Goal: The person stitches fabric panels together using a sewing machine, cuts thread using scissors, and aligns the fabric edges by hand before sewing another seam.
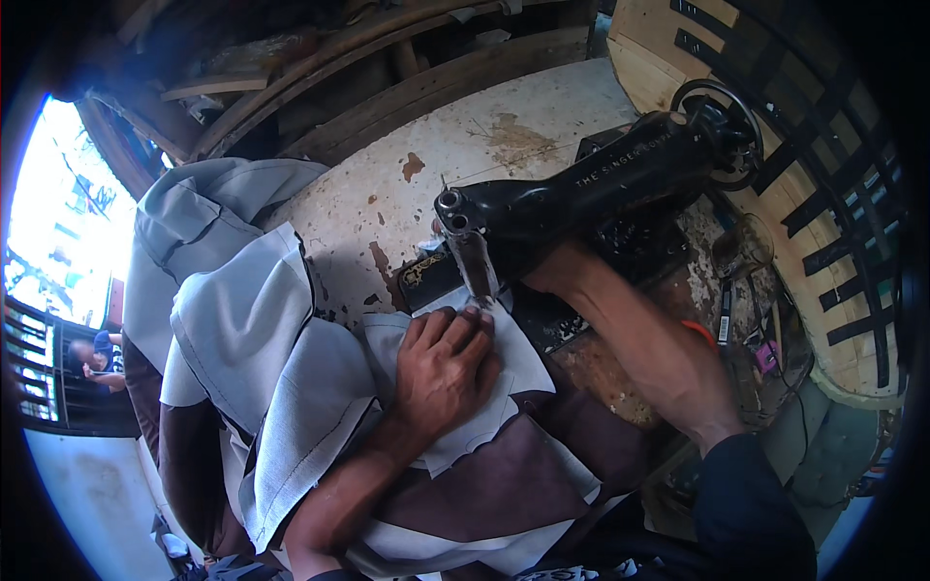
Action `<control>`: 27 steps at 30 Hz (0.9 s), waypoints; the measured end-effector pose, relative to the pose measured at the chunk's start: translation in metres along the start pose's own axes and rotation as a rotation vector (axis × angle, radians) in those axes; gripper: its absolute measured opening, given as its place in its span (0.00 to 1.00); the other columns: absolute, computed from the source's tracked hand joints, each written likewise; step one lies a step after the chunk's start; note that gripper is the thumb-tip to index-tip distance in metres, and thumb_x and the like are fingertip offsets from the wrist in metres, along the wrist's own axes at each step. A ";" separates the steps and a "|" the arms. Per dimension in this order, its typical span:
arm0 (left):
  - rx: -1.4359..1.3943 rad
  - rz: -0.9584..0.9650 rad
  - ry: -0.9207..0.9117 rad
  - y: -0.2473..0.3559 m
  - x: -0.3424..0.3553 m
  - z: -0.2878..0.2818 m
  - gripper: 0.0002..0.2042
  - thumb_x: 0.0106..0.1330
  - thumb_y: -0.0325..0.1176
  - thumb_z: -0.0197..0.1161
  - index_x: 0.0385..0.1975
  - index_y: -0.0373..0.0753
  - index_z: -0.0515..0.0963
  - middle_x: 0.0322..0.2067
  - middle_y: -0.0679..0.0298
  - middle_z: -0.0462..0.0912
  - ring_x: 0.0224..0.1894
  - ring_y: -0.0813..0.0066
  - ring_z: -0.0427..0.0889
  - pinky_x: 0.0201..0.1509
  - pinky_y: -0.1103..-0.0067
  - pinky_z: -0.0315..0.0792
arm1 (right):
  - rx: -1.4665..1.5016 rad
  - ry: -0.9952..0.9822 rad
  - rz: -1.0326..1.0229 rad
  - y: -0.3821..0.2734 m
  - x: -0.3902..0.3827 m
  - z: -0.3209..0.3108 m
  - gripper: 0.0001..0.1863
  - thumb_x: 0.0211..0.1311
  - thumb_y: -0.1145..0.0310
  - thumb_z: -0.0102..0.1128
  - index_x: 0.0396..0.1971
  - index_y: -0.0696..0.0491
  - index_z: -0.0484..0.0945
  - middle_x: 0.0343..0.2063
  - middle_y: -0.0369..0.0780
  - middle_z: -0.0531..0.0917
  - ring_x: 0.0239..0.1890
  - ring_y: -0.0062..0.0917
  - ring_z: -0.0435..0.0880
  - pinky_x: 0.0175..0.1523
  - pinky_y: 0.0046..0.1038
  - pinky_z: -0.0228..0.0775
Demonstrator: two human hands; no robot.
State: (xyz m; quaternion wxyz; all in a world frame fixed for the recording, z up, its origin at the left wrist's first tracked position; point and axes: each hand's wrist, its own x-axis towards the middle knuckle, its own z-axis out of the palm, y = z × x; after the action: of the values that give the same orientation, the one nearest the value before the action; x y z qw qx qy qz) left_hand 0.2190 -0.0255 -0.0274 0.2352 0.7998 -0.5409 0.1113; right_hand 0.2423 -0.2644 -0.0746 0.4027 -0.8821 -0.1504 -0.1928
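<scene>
A black sewing machine point(601, 179) stands on the worn table, its needle end over a piece of light grey fabric point(523, 353). My left hand point(441, 373) rests on this fabric right beside the presser foot, knuckles bent and fingers close together, gripping it down. Behind the needle end, my right hand point(554, 271) reaches in under the machine's arm; its fingers are hidden there. Dark brown material point(484, 484) with pale undersides hangs toward my lap. More grey sewn panels point(247, 310) with stitched seams are heaped left of my left forearm.
The handwheel point(722, 131) is at the machine's right end. A wooden frame with black webbing point(823, 242) leans on the right. Near my right forearm lie a small purple object point(765, 356) and a dark cable. Wooden shelving point(387, 73) runs behind the table point(387, 165). Far left, another person sits point(97, 360).
</scene>
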 end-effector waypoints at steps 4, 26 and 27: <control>-0.047 0.042 0.005 0.002 0.003 0.000 0.22 0.51 0.30 0.71 0.49 0.36 0.85 0.47 0.57 0.86 0.46 0.58 0.84 0.51 0.64 0.76 | 0.104 0.022 0.138 0.019 -0.005 0.008 0.19 0.68 0.75 0.56 0.58 0.52 0.79 0.55 0.49 0.84 0.58 0.41 0.82 0.66 0.40 0.71; -0.006 -0.015 -0.009 -0.004 0.002 -0.001 0.21 0.53 0.29 0.68 0.50 0.37 0.84 0.49 0.55 0.85 0.48 0.54 0.83 0.53 0.62 0.77 | 0.588 0.078 0.433 -0.027 0.003 -0.020 0.08 0.69 0.72 0.60 0.45 0.55 0.82 0.34 0.37 0.85 0.30 0.19 0.81 0.30 0.28 0.72; -0.014 -0.024 -0.016 -0.003 0.001 -0.002 0.21 0.53 0.28 0.68 0.50 0.37 0.84 0.49 0.55 0.85 0.48 0.53 0.82 0.54 0.61 0.77 | 0.649 0.085 0.582 -0.038 0.005 -0.025 0.06 0.69 0.71 0.60 0.40 0.54 0.83 0.29 0.35 0.84 0.25 0.17 0.78 0.25 0.27 0.68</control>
State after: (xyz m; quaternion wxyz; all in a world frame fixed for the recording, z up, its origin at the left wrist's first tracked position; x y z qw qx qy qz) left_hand 0.2225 -0.0245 -0.0256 0.2380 0.8053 -0.5340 0.0985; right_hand 0.2249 -0.2591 -0.0329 0.7025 -0.7066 0.0683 -0.0504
